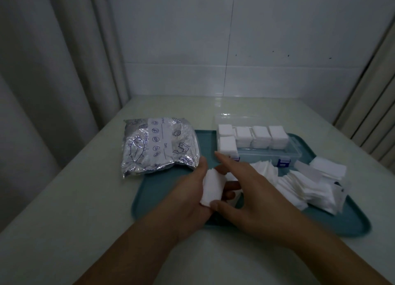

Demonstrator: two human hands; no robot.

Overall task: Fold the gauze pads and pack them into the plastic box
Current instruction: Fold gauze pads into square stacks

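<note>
Over the teal plastic tray (149, 190), my left hand (188, 197) grips a folded white gauze pad (211, 188); my right hand (252, 190) pinches its edge, forefinger extended.

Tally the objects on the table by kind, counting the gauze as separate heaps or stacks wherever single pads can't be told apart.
Teal tray: 1
Clear plastic box: 1
Silver foil bag: 1
Gauze stacks in box: 5
Loose gauze heap: 1
Folded gauze pad in hands: 1
Total: 10
</note>
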